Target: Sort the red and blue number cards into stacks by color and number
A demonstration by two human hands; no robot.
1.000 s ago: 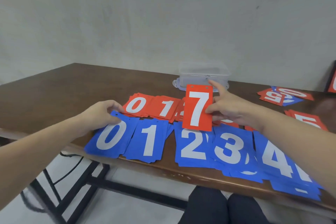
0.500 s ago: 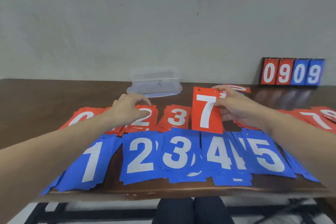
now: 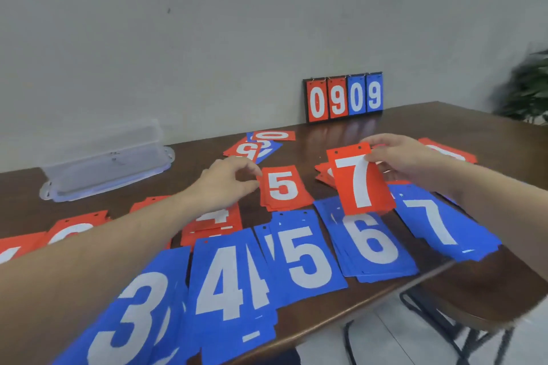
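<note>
My right hand (image 3: pixel 397 157) pinches a red 7 card (image 3: pixel 360 184) by its top right corner and holds it upright above the blue 6 stack (image 3: pixel 373 243). My left hand (image 3: pixel 225 184) hovers with curled fingers at the left edge of the red 5 stack (image 3: pixel 283 187); whether it touches the stack is unclear. Blue stacks lie along the near edge: blue 3 (image 3: pixel 130 320), blue 4 (image 3: pixel 228 281), blue 5 (image 3: pixel 305 258) and blue 7 (image 3: pixel 439 225). A red 4 stack (image 3: pixel 216 219) is partly hidden by my left arm. More red cards (image 3: pixel 324 175) lie behind the held card.
A clear plastic box (image 3: pixel 103 160) sits at the back left of the brown table (image 3: pixel 489 299). A scoreboard stand reading 0909 (image 3: pixel 344 98) leans on the wall. Loose mixed cards (image 3: pixel 261 145) lie behind the red 5. A plant (image 3: pixel 530 89) stands at far right.
The view has swung right along the rows. My right hand carried the red 7 rightward over the blue 6. My left hand moved from the red 2 stack to the red 5 stack.
</note>
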